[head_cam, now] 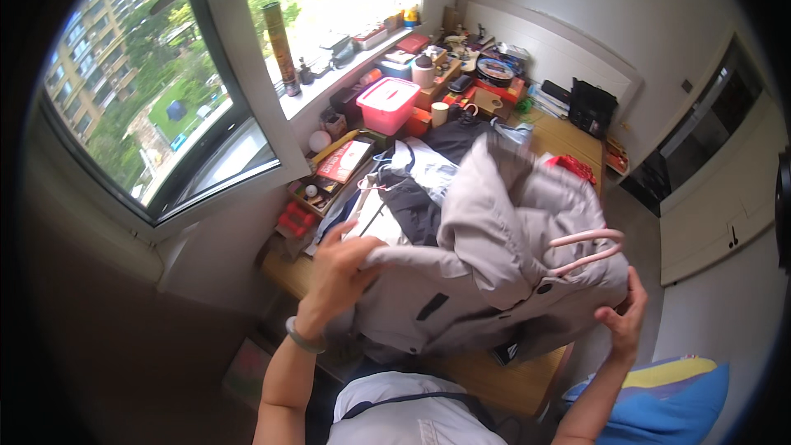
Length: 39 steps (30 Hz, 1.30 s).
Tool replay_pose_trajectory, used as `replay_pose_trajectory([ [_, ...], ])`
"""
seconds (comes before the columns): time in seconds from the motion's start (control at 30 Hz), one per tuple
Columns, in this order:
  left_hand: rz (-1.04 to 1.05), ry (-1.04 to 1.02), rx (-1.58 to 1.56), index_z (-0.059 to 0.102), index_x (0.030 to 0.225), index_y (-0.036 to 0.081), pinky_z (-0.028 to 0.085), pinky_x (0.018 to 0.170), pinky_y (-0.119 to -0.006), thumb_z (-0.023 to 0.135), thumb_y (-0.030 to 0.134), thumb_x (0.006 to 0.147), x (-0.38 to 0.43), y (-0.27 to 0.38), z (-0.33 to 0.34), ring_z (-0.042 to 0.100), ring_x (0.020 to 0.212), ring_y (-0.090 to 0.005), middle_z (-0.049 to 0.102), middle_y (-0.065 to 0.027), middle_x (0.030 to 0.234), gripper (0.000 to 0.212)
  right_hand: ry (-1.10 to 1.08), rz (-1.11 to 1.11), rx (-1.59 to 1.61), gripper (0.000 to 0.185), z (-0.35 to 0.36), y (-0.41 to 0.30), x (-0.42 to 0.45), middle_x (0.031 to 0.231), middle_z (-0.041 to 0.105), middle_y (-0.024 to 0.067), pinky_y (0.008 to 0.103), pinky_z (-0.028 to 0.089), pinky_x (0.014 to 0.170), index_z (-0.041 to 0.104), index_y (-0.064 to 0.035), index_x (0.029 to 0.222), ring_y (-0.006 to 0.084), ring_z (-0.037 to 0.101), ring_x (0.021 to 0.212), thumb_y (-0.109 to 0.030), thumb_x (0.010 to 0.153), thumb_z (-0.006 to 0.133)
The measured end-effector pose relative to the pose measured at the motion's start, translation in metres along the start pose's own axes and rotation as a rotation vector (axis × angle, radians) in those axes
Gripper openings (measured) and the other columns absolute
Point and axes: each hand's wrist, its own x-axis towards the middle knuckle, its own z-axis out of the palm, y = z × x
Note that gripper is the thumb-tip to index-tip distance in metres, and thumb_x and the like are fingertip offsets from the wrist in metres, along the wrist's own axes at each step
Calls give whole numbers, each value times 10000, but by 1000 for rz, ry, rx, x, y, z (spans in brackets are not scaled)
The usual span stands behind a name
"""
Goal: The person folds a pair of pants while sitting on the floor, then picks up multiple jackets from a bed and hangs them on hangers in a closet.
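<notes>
A grey-beige hooded jacket [426,296] is held up in front of my body, spread between my two hands. My left hand [346,272] pinches one shoulder edge of it, and a pale bangle circles that wrist. On the opposite side my right hand [625,315] grasps the jacket's other edge, the fingers partly hidden behind the cloth. A pink hanger hook [587,244] sticks out by the collar, beside the slightly blurred hood [488,216]. Dark buttons and a dark patch show on the front. Beyond the jacket lie dark trousers [411,204] and other clothes on hangers.
A wooden table [559,136] bears the clothes, a pink lidded tub [388,105], boxes and a black bag [592,108]. An open window sash [259,74] juts in at the left. A blue cushion [673,402] is at the lower right, below a white door [710,222].
</notes>
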Motion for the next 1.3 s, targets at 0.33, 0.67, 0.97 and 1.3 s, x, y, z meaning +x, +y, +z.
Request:
replay_pose_trajectory([
  [0.33, -345, 256, 399, 692, 948, 87, 390, 1031, -413, 740, 152, 786, -60, 8, -87, 633, 680, -227, 675, -57, 736, 181, -410, -83, -29, 272, 101, 19, 75, 911, 709, 18, 247, 506, 750, 663, 33, 1001, 66, 618, 848, 39, 735, 720],
  [0.67, -644, 618, 672, 671, 981, 85, 401, 995, -396, 714, 154, 807, -178, 40, -128, 604, 822, -256, 662, -65, 841, 192, -609, -117, 193, 235, 222, -12, 71, 802, 690, 9, 230, 480, 652, 694, 23, 904, 58, 591, 724, 16, 688, 785],
  [0.97, -915, 959, 330, 622, 1130, -3, 476, 838, -257, 629, 73, 918, -283, -11, -162, 595, 915, -100, 658, -26, 979, 226, -1188, 94, 286, 286, 335, -36, 29, 854, 719, 15, 227, 501, 719, 714, 3, 949, 50, 621, 786, -142, 731, 830],
  [1.3, -974, 1561, 575, 467, 1380, -32, 311, 1122, -389, 459, 203, 1005, -374, -28, -180, 401, 1363, -315, 437, -233, 1443, 442, -1370, -53, 155, 381, 462, -59, -69, 792, 713, 20, 278, 490, 718, 720, -61, 945, 86, 631, 738, -360, 730, 817],
])
